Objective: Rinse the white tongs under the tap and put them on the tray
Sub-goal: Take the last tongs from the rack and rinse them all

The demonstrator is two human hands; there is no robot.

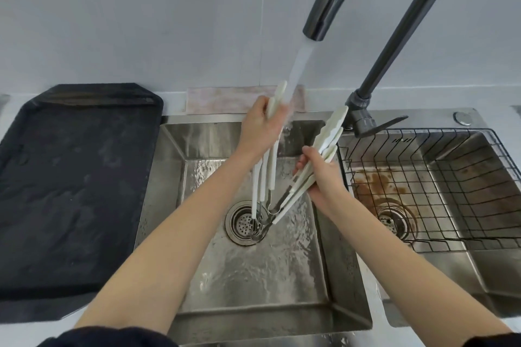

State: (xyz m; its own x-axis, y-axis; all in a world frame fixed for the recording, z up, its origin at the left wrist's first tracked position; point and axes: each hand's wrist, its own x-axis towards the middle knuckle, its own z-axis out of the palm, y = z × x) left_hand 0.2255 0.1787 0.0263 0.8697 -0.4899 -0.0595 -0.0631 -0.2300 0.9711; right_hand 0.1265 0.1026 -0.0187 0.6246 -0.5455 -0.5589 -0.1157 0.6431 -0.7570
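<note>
My left hand [260,128] grips a bunch of white tongs [267,175] over the left sink basin, tips up and handle ends hanging toward the drain. Water from the dark tap [318,27] runs onto their upper tips and my fingers. My right hand [321,175] holds a second bunch of white tongs [331,132], slanted with tips pointing up-right, just right of the stream. The black tray [76,186] lies on the counter left of the sink, wet, with nothing on it.
The steel left basin [253,276] has water flowing to its round drain [245,222]. The right basin holds a black wire rack [439,186] and shows brown stains. The tap's base and lever [366,121] stand between the basins. A pale cloth strip [225,98] lies behind the sink.
</note>
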